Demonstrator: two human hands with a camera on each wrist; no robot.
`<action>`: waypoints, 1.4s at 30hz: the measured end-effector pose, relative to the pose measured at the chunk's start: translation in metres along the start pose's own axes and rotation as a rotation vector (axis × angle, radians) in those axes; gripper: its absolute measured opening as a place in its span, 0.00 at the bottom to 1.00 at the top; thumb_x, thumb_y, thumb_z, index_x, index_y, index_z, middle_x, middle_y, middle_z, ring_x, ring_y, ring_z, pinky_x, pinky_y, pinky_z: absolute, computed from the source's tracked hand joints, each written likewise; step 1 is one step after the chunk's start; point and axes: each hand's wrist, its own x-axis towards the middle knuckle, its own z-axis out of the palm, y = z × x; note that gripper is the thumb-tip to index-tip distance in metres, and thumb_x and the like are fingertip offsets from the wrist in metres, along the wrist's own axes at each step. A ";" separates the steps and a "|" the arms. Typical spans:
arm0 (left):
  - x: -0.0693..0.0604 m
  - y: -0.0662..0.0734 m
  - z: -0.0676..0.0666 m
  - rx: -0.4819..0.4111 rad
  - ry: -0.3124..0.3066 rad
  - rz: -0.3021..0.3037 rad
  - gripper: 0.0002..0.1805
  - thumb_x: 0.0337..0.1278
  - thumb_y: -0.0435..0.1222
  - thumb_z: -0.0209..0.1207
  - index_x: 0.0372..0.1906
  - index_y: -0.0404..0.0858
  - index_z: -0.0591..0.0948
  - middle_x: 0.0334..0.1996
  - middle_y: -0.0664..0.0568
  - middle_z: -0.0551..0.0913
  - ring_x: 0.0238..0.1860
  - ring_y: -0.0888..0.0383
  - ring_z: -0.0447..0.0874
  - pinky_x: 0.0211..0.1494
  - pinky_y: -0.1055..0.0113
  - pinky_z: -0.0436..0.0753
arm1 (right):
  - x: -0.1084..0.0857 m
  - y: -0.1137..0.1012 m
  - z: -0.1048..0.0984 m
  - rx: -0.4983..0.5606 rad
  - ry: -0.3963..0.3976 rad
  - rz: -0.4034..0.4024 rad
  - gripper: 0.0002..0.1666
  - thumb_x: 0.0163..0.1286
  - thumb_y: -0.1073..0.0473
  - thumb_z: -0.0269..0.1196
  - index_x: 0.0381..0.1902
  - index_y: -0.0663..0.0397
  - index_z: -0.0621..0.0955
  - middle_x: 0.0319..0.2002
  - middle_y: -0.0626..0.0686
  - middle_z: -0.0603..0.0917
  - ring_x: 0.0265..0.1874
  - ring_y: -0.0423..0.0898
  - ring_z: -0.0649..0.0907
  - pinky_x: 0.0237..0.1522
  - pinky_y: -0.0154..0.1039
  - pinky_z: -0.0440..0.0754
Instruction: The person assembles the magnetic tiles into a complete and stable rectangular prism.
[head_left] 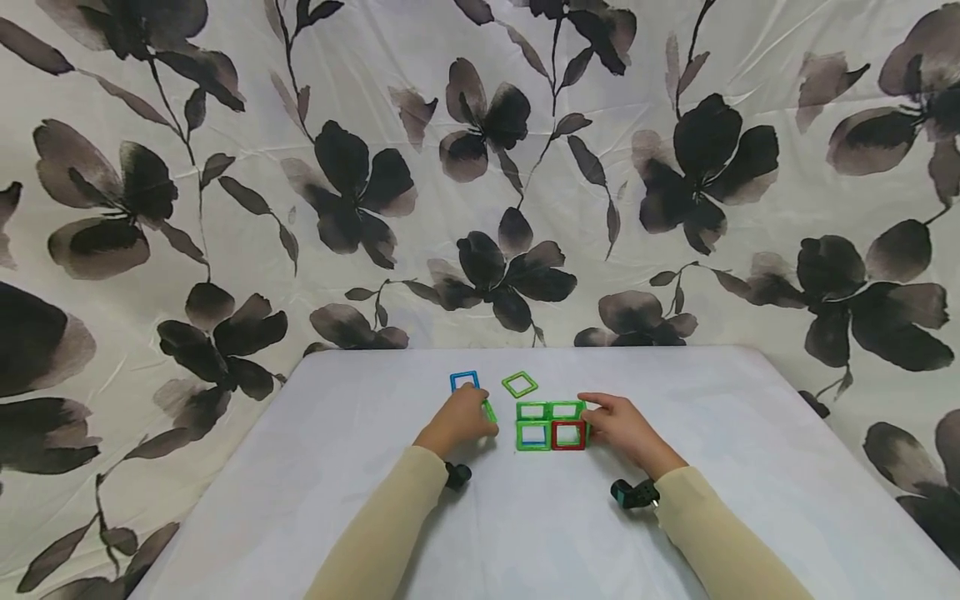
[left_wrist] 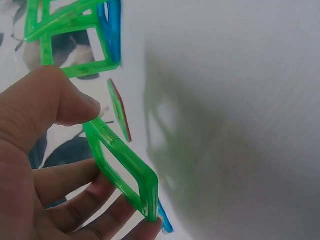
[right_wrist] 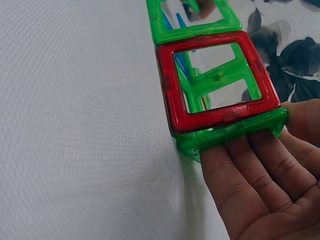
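My left hand [head_left: 462, 417] pinches a green square magnetic tile [left_wrist: 125, 160] by its edge, thumb on one side and fingers on the other, above the table. To its right stands a box-like structure of magnetic tiles [head_left: 533, 423], its front showing a green-framed square beside a red square tile [right_wrist: 167, 85]. My right hand [head_left: 618, 425] is at the structure's right end. Its fairly straight fingers [right_wrist: 240, 180] rest against the green side tile [right_wrist: 235, 132], and one finger reaches over the top corner. Some fingertips are hidden by that tile.
A blue square tile [head_left: 453, 380] lies behind my left hand, partly covered by it. Another green tile [head_left: 510, 390] lies flat behind the structure. The white table [head_left: 360, 517] meets a floral cloth backdrop [head_left: 495, 275] at its far edge.
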 end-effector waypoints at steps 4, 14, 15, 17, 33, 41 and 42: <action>-0.001 0.001 0.000 -0.047 0.001 0.002 0.37 0.42 0.42 0.69 0.62 0.32 0.75 0.55 0.42 0.76 0.51 0.51 0.75 0.63 0.54 0.75 | 0.000 0.000 -0.001 -0.011 0.006 0.001 0.28 0.74 0.57 0.54 0.70 0.53 0.68 0.54 0.62 0.80 0.46 0.47 0.84 0.48 0.44 0.85; -0.008 0.001 0.004 -0.194 0.008 -0.004 0.38 0.43 0.41 0.68 0.65 0.38 0.73 0.59 0.44 0.78 0.57 0.51 0.76 0.64 0.51 0.74 | 0.000 0.001 0.000 0.013 0.007 -0.008 0.28 0.74 0.58 0.55 0.69 0.55 0.69 0.50 0.62 0.82 0.42 0.47 0.85 0.45 0.45 0.85; -0.009 0.001 0.005 -0.202 0.006 -0.006 0.39 0.43 0.41 0.67 0.66 0.39 0.72 0.60 0.45 0.78 0.59 0.50 0.76 0.65 0.51 0.74 | 0.000 0.001 0.000 0.017 0.005 -0.010 0.28 0.74 0.58 0.55 0.69 0.55 0.68 0.51 0.63 0.82 0.42 0.47 0.85 0.45 0.45 0.85; -0.010 0.000 0.007 -0.215 0.003 -0.011 0.39 0.44 0.41 0.66 0.68 0.39 0.70 0.61 0.45 0.77 0.61 0.50 0.75 0.66 0.50 0.73 | 0.000 0.002 0.001 0.032 -0.001 -0.015 0.28 0.74 0.58 0.55 0.70 0.55 0.68 0.53 0.64 0.81 0.43 0.48 0.85 0.45 0.46 0.85; -0.016 0.002 0.011 -0.307 -0.036 0.021 0.36 0.46 0.42 0.65 0.65 0.43 0.71 0.62 0.47 0.77 0.65 0.50 0.74 0.67 0.51 0.73 | -0.001 0.004 0.000 0.039 -0.004 -0.013 0.28 0.74 0.58 0.54 0.70 0.54 0.68 0.55 0.65 0.80 0.45 0.49 0.85 0.46 0.45 0.85; -0.015 0.005 0.013 -0.389 -0.071 0.053 0.36 0.47 0.39 0.63 0.66 0.42 0.69 0.65 0.47 0.74 0.67 0.50 0.72 0.68 0.53 0.72 | -0.001 0.003 0.000 0.039 -0.009 -0.022 0.28 0.74 0.58 0.54 0.70 0.54 0.67 0.53 0.64 0.81 0.45 0.48 0.85 0.46 0.43 0.85; -0.015 0.005 0.013 -0.399 -0.075 0.061 0.37 0.47 0.39 0.63 0.67 0.41 0.68 0.65 0.47 0.74 0.67 0.50 0.72 0.68 0.53 0.72 | 0.000 0.003 0.000 0.038 -0.009 -0.026 0.28 0.74 0.58 0.54 0.70 0.54 0.67 0.53 0.64 0.81 0.45 0.49 0.85 0.46 0.43 0.85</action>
